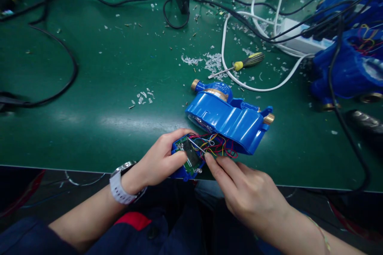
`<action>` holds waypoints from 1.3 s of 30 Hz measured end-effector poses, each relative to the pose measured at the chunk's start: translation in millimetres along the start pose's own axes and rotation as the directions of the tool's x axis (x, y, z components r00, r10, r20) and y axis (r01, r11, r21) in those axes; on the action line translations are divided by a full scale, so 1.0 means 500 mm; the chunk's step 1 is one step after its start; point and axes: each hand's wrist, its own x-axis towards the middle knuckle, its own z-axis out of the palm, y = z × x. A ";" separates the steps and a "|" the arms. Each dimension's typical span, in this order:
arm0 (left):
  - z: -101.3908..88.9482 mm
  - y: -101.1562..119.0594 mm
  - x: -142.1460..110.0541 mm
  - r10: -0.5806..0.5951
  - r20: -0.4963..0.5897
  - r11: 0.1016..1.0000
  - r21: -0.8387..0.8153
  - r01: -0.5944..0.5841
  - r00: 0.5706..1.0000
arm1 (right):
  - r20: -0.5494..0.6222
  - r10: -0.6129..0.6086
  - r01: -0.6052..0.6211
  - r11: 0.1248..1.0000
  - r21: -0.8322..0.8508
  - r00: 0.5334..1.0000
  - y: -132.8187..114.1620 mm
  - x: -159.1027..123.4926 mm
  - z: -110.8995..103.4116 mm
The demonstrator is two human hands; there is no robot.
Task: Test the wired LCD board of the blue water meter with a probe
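Observation:
A blue water meter housing (229, 117) with brass fittings lies on the green mat near its front edge. A small blue cover with a green circuit board (189, 157) hangs from it by coloured wires (220, 145). My left hand (160, 161), with a white watch on the wrist, is closed around that cover. My right hand (242, 191) pinches a thin metal tool (196, 145) whose tip rests on the board among the wires.
A yellow and black screwdriver (239, 64) lies behind the meter among glass chips. White cable (224, 48) and a power strip (299, 38) sit at back right beside more blue meters (347, 67). Black cables (68, 59) cross the left.

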 end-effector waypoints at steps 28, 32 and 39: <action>0.000 -0.011 -0.007 -0.003 -0.002 1.000 -0.024 0.003 1.000 | 0.043 0.062 -0.065 0.996 0.054 0.997 0.008 0.019 -0.056; -0.003 -0.019 -0.009 -0.010 0.006 0.999 -0.040 0.010 1.000 | 0.066 0.081 -0.084 0.995 0.054 0.995 0.003 0.020 -0.050; 0.012 -0.026 -0.021 -0.156 -0.105 0.987 -0.048 0.151 0.982 | 0.191 0.305 -0.331 0.936 0.120 0.933 -0.041 0.018 -0.051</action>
